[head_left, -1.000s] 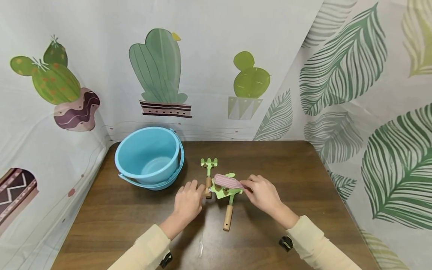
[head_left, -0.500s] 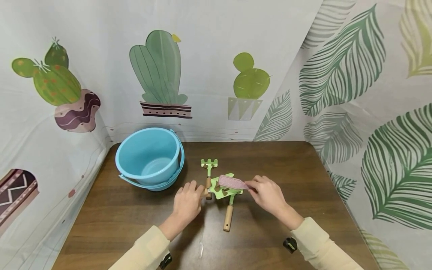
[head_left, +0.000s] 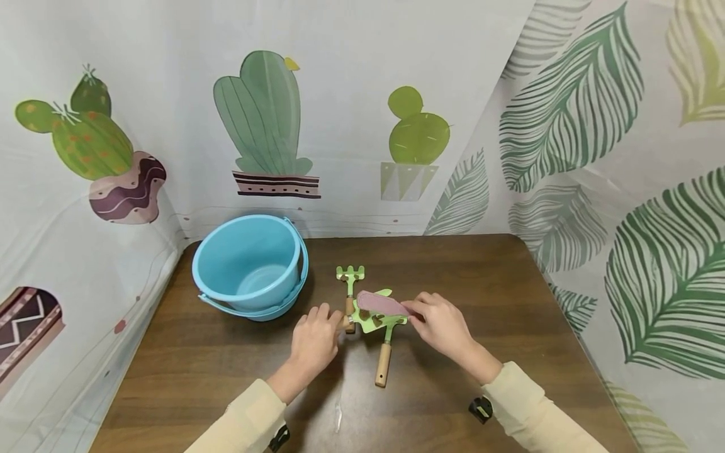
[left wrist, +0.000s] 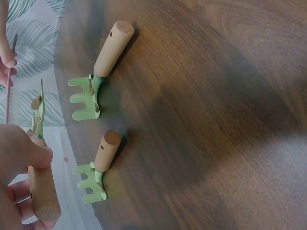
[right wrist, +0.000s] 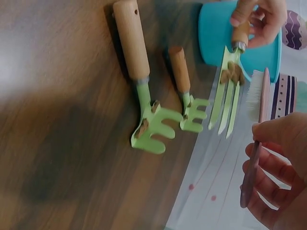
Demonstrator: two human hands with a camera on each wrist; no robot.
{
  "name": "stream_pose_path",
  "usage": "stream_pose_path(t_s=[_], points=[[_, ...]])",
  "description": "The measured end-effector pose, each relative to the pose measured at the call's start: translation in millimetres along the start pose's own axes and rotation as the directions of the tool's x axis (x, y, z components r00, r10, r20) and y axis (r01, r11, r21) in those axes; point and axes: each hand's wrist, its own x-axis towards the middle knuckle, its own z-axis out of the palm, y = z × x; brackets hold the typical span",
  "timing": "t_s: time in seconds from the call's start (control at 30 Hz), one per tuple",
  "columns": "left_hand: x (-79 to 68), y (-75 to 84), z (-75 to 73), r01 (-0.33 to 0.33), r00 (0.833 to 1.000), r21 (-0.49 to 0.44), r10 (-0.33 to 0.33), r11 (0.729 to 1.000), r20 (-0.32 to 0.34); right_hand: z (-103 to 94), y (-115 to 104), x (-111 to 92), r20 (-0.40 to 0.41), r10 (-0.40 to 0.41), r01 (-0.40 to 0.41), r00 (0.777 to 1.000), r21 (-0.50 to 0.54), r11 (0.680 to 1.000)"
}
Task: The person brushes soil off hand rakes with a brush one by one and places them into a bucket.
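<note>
My left hand (head_left: 314,340) grips the wooden handle of a green hand fork (right wrist: 225,93), which has brown clumps stuck near the base of its tines. In my right hand (head_left: 442,324) is a pink brush (head_left: 381,303) with white bristles, pinched by its handle. From the head view the brush overlaps the fork's green head; its bristles face the fork in the right wrist view. Beneath and beside them, two green hand rakes with wooden handles lie on the table: a smaller one (head_left: 350,274) farther back and a larger one (head_left: 382,365) nearer. Both carry brown bits.
A light blue bucket (head_left: 249,255) with its handle folded down stands at the table's back left. The brown wooden table (head_left: 470,270) meets a printed cloth backdrop (head_left: 351,126) behind. A small clear strip (head_left: 338,415) lies at the front.
The brush shifts slightly right over the fork, then back left, tilting as my right hand moves with it. My left hand keeps the fork nearly still.
</note>
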Motion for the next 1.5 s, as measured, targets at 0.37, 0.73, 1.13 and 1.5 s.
stream_pose_path(t_s=[0.37,0.73,1.13,1.5], points=[[0.5,4.6,2.0,0.000,1.000,-0.005,0.000,1.000,-0.029,13.6,-13.0,-0.5,0.012,-0.066,0.066,0.998,0.015,0.998],[0.2,4.4,3.6,-0.020,0.999,0.021,0.021,1.000,-0.045,13.8,-4.8,-3.5,0.007,-0.070,0.070,0.998,-0.043,0.997],[0.1,-2.3,2.2,0.001,0.999,0.015,0.000,1.000,-0.036,9.9,4.6,-3.5,0.006,-0.063,0.064,0.998,-0.068,0.996],[-4.9,-10.8,4.4,0.028,0.999,-0.010,-0.029,1.000,-0.040,1.8,19.6,-9.4,0.031,0.004,-0.001,1.000,-0.079,0.997]])
